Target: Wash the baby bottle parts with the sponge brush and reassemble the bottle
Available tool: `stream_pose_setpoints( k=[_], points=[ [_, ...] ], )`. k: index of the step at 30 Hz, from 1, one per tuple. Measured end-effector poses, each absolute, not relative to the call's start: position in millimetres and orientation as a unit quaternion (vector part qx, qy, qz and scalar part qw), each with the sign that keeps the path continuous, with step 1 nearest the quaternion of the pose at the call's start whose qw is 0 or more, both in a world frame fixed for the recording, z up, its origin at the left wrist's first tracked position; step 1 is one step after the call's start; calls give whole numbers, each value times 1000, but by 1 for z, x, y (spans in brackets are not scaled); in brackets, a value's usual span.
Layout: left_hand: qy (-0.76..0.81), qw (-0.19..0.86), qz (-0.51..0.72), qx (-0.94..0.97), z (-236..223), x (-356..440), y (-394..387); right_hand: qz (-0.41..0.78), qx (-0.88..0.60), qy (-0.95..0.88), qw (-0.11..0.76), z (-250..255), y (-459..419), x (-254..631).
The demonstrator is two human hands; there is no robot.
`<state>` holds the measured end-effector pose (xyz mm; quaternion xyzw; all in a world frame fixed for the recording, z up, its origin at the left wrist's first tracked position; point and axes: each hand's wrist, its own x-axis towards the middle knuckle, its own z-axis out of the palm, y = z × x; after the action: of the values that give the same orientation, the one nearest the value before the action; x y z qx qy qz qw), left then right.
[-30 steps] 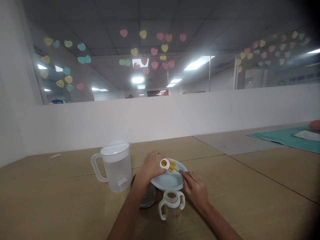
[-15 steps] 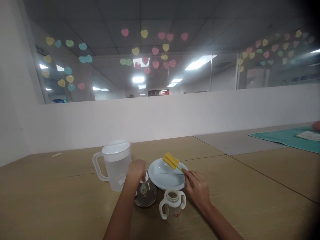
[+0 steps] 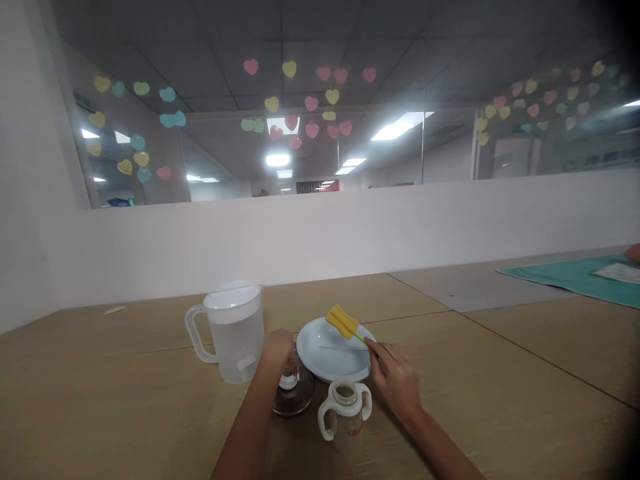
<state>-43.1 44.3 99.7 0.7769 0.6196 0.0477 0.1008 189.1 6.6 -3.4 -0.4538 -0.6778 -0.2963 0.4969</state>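
Observation:
My right hand [image 3: 399,375] is closed round the thin green handle of a sponge bottle brush [image 3: 342,323]. The brush's yellow head hangs over a wide white bowl [image 3: 310,350]. My left hand [image 3: 281,351] is bent down over a dark, see-through round glass piece [image 3: 295,405], fingers gathered at a small white round piece [image 3: 288,382] on it. The fingertips are partly hidden, so the exact grip is unclear. Between my forearms a clear baby bottle [image 3: 346,413] with two white side handles stands upright, its mouth uncovered.
A translucent plastic pitcher [image 3: 237,333], partly filled with clear liquid, stands left of my left hand. A teal cloth [image 3: 565,277] with a white sheet lies at far right, where part of another person's hand [image 3: 633,253] shows. A white wall [image 3: 320,233] bounds the table behind.
My left hand has moved slightly down and right, bringing the white round piece down onto the glass piece's middle. The right hand and brush are nearly unchanged.

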Motion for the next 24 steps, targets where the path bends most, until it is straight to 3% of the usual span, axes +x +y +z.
stream_pose_setpoints(
  k=[4,8,13,24],
  points=[
    [579,89,43,809,123,-35,21,-295,-462,-676,492,-3,6,189],
    [465,157,41,870,133,-14,-6,-294,-462,-674,495,-4,7,190],
    [451,52,-6,891,130,12,-31,-289,-459,-673,503,-4,7,191],
    [364,76,-55,927,123,25,-35,-272,-479,-665,504,-2,4,189]
  ],
)
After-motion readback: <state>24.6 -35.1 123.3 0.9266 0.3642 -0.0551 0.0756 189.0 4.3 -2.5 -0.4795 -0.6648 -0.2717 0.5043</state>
